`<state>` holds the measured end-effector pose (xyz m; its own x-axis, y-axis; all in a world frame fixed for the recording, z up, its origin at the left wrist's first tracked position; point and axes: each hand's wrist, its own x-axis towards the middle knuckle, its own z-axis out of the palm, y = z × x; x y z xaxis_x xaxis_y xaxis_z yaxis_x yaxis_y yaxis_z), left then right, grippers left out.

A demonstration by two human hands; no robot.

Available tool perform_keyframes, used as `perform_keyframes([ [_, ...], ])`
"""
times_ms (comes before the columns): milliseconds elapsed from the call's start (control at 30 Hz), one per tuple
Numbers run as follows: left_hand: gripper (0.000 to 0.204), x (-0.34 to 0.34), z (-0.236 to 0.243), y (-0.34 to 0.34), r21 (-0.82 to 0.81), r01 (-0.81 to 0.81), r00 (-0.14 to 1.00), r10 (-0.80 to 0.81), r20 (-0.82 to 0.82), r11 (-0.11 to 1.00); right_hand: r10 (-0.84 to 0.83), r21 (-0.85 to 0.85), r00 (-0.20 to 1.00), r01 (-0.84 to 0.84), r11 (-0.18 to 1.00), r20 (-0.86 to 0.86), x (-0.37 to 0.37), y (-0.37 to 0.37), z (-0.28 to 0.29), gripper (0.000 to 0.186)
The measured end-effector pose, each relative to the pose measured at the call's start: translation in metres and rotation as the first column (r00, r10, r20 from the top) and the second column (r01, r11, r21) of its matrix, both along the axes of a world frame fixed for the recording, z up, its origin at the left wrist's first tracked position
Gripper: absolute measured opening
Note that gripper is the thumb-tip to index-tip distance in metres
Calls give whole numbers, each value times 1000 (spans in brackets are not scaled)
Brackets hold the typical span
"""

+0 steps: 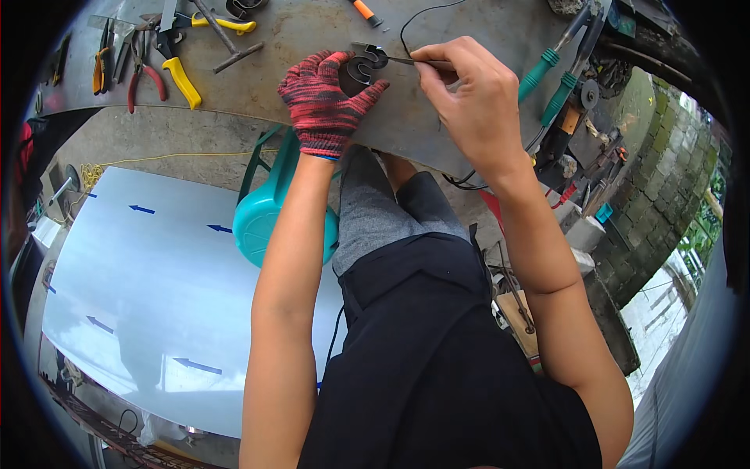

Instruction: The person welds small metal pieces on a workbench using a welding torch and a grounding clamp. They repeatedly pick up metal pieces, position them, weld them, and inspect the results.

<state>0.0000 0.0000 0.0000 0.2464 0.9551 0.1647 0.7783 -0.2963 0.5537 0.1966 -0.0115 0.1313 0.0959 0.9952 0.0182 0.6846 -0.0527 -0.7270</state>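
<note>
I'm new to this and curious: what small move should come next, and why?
Perhaps the gloved left grip should steady the curved metal piece, since the thin metal tool pinched in the bare right grip points at it and appears to reach its edge.

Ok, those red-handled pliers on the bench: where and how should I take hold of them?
Probably by both red handles, coming from the near edge of the bench. They splay toward the person while the head of the pliers points away; a yellow-handled tool crowds their right.
</note>
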Motion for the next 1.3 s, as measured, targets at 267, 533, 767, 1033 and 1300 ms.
perform_keyframes([
  [267,69,-1,-2,0,23,7,1000,-8,19,1000,12,31,1000,-12,999,2,1,0,0,10],
  [533,68,0,0,1,50,9,1000,-9,10,999,35,18,999,-36,999,28,3,-1,1,11],
  [767,68,1,1,2,23,9,1000,-9,19,1000,-5,-9,997,4,1000,-74,13,-5,32,13],
  [1033,65,2,9,3,60,6,1000,-7,27,998,-440,219,898,429,876,2,92,18,64,9],
  [1300,65,6,7,1,51,9,1000,-11,26,999,-376,293,886,296,909,271,138,65,5,13],
])
